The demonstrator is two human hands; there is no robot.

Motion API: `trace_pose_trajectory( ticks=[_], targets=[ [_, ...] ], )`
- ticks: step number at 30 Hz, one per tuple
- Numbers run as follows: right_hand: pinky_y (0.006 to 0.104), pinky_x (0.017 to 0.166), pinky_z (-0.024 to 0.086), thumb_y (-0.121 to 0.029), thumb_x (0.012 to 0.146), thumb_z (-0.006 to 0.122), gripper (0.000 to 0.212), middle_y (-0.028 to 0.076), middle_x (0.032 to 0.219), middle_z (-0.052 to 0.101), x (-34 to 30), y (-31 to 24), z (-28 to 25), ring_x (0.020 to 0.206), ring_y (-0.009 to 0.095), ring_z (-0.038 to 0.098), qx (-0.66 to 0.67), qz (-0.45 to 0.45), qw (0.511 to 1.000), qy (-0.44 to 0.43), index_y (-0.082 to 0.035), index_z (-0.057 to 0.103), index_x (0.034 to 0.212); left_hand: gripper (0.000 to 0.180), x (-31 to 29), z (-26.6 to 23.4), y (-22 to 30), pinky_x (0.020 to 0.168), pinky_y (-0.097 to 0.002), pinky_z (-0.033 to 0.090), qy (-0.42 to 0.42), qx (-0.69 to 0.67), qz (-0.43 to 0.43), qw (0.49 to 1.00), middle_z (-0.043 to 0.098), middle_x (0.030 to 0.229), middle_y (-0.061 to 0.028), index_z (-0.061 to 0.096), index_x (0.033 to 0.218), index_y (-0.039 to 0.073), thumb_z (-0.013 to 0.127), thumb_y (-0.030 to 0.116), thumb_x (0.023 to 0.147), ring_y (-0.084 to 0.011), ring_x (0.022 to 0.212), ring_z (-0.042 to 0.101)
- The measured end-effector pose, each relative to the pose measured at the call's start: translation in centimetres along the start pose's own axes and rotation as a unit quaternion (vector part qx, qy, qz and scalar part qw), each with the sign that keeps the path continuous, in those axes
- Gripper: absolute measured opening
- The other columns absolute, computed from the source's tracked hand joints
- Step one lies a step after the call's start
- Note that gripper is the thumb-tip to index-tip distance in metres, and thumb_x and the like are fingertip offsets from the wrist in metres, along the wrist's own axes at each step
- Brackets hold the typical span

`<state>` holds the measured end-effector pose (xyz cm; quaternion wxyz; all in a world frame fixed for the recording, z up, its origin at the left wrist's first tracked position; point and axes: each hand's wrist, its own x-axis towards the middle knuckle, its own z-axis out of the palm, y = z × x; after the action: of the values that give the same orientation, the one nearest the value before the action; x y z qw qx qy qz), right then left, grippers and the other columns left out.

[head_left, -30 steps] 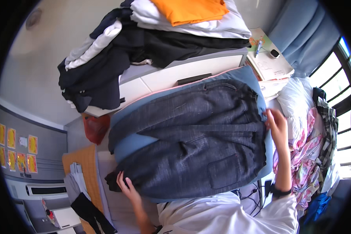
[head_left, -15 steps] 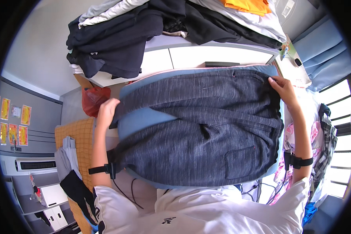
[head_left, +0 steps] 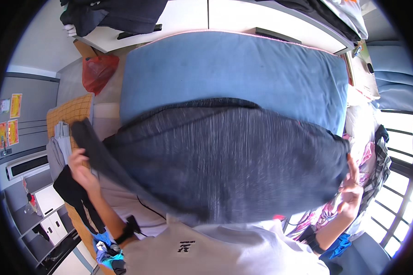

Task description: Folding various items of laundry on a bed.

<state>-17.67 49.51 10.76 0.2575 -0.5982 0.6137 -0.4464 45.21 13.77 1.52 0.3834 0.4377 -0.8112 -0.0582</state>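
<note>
The dark grey flecked trousers (head_left: 225, 160) stretch from side to side in front of my body, smeared by motion. One trouser leg bends upward at the left, where the fingers of my left hand (head_left: 83, 173) close on its edge. At the other end, my right hand (head_left: 351, 190) pinches the trousers' right edge, its other fingers partly curled. Beneath and beyond the trousers lies a blue cushion (head_left: 234, 64) with pink piping along its far edge. The cloth hides the cushion's near part.
White drawers (head_left: 243, 16) stand beyond the cushion, with dark clothes (head_left: 133, 16) hanging over them. A red plastic bag (head_left: 98, 73) sits at the far left. Grey and black garments lie on a yellow checked cover (head_left: 71, 107). Pink patterned fabric (head_left: 307, 222) and a window are on the right.
The trousers, spread flat over the cushion before, have been pulled toward me and folded over, baring the cushion's far part. Both hands have moved nearer and outward. The view has shifted too.
</note>
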Motion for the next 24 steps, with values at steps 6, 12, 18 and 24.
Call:
trace_pose_trajectory(
  ticks=[6, 12, 18, 24],
  targets=[
    [0.0261, 0.092, 0.045, -0.032, 0.088, 0.071, 0.073, 0.014, 0.137, 0.048, -5.1, 2.9, 4.0, 0.123, 0.020, 0.050, 0.076, 0.409, 0.876, 0.243, -0.002, 0.038, 0.145, 0.050, -5.0, 4.0, 5.1, 0.105, -0.0461, 0.035, 0.104, 0.016, -0.090, 0.990, 0.058, 0.119, -0.0205, 0.056, 0.111, -0.001, 0.027, 0.040, 0.105, -0.0322, 0.116, 0.054],
    [0.0300, 0.096, 0.045, -0.018, 0.075, 0.084, 0.076, 0.013, 0.118, 0.061, 0.7, 1.2, 5.3, 0.107, 0.018, 0.058, 0.059, 0.337, 0.925, 0.168, 0.006, 0.044, 0.135, 0.052, 0.4, 7.0, 6.8, 0.100, -0.0435, 0.039, -0.163, 0.017, -0.054, 0.985, 0.058, 0.123, -0.0224, 0.054, 0.125, -0.001, 0.037, 0.042, 0.101, -0.0374, 0.115, 0.055],
    [0.0307, 0.095, 0.046, -0.011, 0.074, 0.084, 0.072, 0.013, 0.118, 0.061, 2.7, -0.7, 6.3, 0.105, 0.018, 0.060, 0.175, 0.331, 0.901, 0.219, 0.006, 0.047, 0.133, 0.037, -1.9, 8.4, 2.0, 0.066, -0.0467, 0.048, -0.057, 0.122, -0.087, 0.987, 0.061, 0.079, -0.0269, 0.060, 0.096, -0.007, 0.042, 0.024, 0.101, -0.0435, 0.074, 0.063],
    [0.0321, 0.096, 0.046, -0.025, 0.081, 0.078, 0.068, 0.013, 0.118, 0.060, 1.4, -1.2, -4.1, 0.108, 0.021, 0.059, 0.118, 0.331, 0.860, 0.369, 0.005, 0.045, 0.133, 0.014, 12.1, 8.3, 17.3, 0.065, -0.0401, 0.049, 0.011, 0.004, 0.095, 0.995, 0.061, 0.079, -0.0182, 0.061, 0.091, -0.001, 0.056, 0.012, 0.093, -0.0374, 0.071, 0.062]
  ],
)
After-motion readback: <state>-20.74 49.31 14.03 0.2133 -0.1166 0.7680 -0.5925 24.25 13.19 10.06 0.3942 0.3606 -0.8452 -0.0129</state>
